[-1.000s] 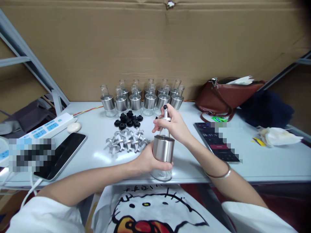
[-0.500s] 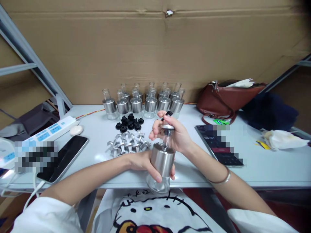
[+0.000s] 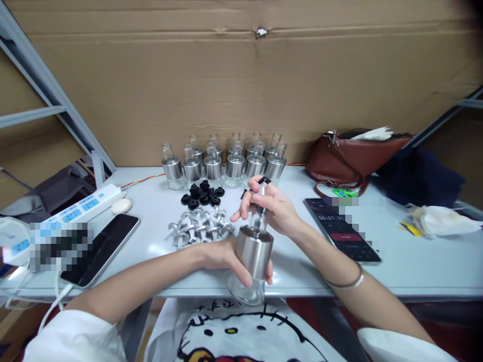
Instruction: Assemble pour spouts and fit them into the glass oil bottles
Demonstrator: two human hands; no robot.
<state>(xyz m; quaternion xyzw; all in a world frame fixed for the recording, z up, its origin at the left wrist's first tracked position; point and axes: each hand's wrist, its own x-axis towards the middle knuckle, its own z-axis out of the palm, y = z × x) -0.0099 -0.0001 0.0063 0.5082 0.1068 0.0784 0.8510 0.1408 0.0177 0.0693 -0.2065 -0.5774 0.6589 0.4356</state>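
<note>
My left hand [image 3: 226, 254] is wrapped round a glass bottle with a steel sleeve [image 3: 253, 254], held tilted at the table's near edge. My right hand [image 3: 273, 208] pinches the spout cap [image 3: 261, 188] at the top of the bottle's neck, a black stopper showing at its tip. Just behind my left hand lies a pile of silver spout caps [image 3: 199, 226], and beyond it a cluster of black rubber stoppers [image 3: 202, 193]. Several more steel-sleeved bottles [image 3: 226, 163] stand in rows at the back.
A phone [image 3: 101, 249] with a cable and a white power strip [image 3: 81, 206] lie at the left. A dark tablet [image 3: 341, 229] is to the right, a brown bag [image 3: 350, 153] behind it, crumpled paper [image 3: 445, 218] far right. A cardboard wall [image 3: 241, 85] backs the table [image 3: 415, 261].
The bottle has tipped and sunk toward the table's near edge in my left hand. My right hand has shifted its pinch on the cap at the neck.
</note>
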